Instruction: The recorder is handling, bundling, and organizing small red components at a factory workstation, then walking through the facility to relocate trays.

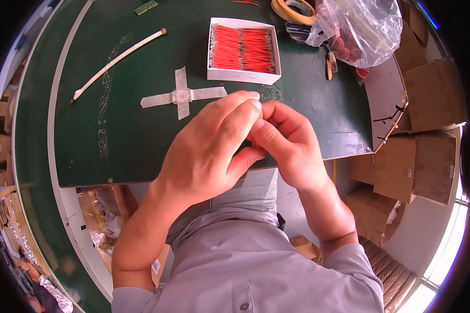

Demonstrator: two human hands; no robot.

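Note:
My left hand (209, 141) and my right hand (290, 138) meet above the table's near edge, their fingertips pinched together. Whatever lies between the fingers is hidden or too small to make out. Just beyond the hands stands a white open box (240, 76) packed with short red wires (243, 49) with silvery ends, laid in two rows. To the left of the box, a cross of pale masking tape (156, 100) is stuck to the green tabletop (136, 141). One arm of the tape reaches close to my left knuckles.
A whitish cord (121, 57) lies at the left, near a small green circuit board (145, 7). Tape rolls (295, 10), a clear plastic bag (357, 31) with red round pieces and a small yellow-handled tool (329, 68) sit at the far right. Cardboard boxes (397, 167) stack beyond the right edge.

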